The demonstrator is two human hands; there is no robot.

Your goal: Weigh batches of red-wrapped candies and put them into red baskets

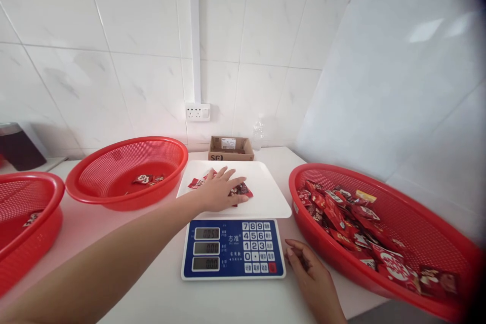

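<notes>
My left hand (220, 191) lies palm down with its fingers spread over several small red snack packets (243, 190) on the scale's white tray (268, 195). It partly hides them and is not closed round any. The scale's blue panel (233, 250) faces me, with number keys and three small displays; the top one is too blurred to read surely. Beside the panel's right edge is my right hand (309, 268), fingers loosely curled and slightly apart, with nothing visible in it. Right of it, a red basket (429, 217) holds many red and brown packets (341, 217).
Left of the scale, a red mesh basket (125, 202) has a few packets inside. Another red basket (32, 243) is cut off at the left edge. Behind the tray stand a small cardboard box (231, 154) and a clear bottle (258, 132), near the tiled wall (148, 81).
</notes>
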